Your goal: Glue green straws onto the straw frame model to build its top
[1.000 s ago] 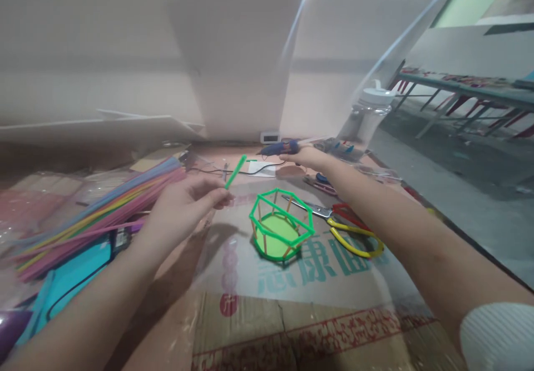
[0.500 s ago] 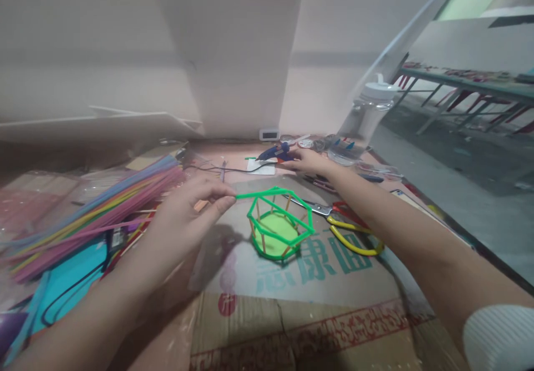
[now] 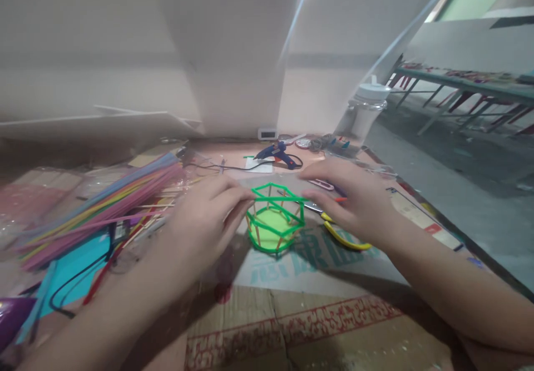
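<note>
A small green straw basket (image 3: 274,215) with a light green base and thin wooden uprights stands on printed cardboard (image 3: 292,298). My left hand (image 3: 208,215) pinches the left side of its top ring, where the short green straw piece now lies against the frame. My right hand (image 3: 354,201) reaches in from the right, fingers curled, fingertips touching the ring's right side. Behind the basket lies a blue glue gun (image 3: 276,153) on a white paper, apart from both hands.
A bundle of coloured straws (image 3: 95,209) lies at the left, over a teal sheet with a black cable (image 3: 70,287). Yellow-handled scissors (image 3: 342,236) lie under my right hand. A clear plastic jar (image 3: 367,109) stands at the back right. White boards rise behind.
My left hand brought the short green straw down onto the basket's top ring. My right hand left the glue gun at the back and came to the basket's right side.
</note>
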Tool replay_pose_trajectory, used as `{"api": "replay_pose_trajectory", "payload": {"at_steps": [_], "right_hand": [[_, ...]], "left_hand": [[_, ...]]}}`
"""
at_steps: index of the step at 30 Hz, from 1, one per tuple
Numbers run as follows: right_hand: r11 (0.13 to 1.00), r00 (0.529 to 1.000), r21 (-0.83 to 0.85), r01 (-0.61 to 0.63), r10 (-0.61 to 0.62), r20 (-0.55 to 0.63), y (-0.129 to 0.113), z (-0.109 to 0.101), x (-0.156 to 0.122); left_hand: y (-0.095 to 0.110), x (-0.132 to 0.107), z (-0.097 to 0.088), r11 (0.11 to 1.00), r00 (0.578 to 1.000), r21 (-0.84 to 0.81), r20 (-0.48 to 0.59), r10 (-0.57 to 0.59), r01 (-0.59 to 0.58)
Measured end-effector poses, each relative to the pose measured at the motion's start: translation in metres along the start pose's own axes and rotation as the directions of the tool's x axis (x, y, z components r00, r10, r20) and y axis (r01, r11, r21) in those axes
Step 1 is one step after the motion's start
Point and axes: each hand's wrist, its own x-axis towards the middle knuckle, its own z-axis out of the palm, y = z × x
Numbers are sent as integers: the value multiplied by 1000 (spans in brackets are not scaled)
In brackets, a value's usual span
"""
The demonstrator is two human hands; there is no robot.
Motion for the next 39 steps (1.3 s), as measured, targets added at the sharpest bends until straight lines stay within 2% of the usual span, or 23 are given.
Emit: {"api": "replay_pose_trajectory", "payload": {"at_steps": [3, 6, 8, 11, 14, 17, 20, 24, 28, 32, 39], "right_hand": [[988, 985, -9, 153, -152, 87, -15, 8, 0], [972, 971, -74, 223, -215, 100, -12, 21, -3], [974, 974, -61, 218, -213, 75, -7, 27, -4], [991, 991, 3, 134, -134, 24, -2, 28, -3], [998, 1000, 57, 15, -16, 13, -1, 25, -1], [997, 999, 75, -35, 34, 19, -1, 26, 0], [998, 999, 66, -13, 11, 32, 1, 33, 0], [999, 999, 37, 12, -13, 32, 2, 39, 1], [999, 999, 28, 21, -22, 43, 1, 41, 3], [999, 997, 33, 22, -24, 70, 0, 39, 4], [999, 996, 25, 27, -29, 81, 0, 38, 3]], "left_hand": [[7, 2, 4, 1000, 1000, -19, 23, -15, 15], [8, 2, 8, 997, 999, -58, 22, -41, 43], [6, 1, 9, 990, 996, -118, 48, -73, 78], [-2, -2, 6, 958, 981, -216, 87, -173, 188], [-15, -4, 1, 897, 941, -284, 73, -330, 337], [-26, -5, 0, 784, 867, -379, 121, -483, 491], [-34, -5, 6, 679, 814, -455, 251, -523, 576], [-40, -5, 15, 601, 788, -512, 354, -504, 614], [-43, -5, 17, 605, 795, -517, 365, -484, 606], [-39, -4, 13, 656, 807, -471, 363, -465, 590], [-31, -4, -1, 854, 912, -354, 296, -284, 381]]}}
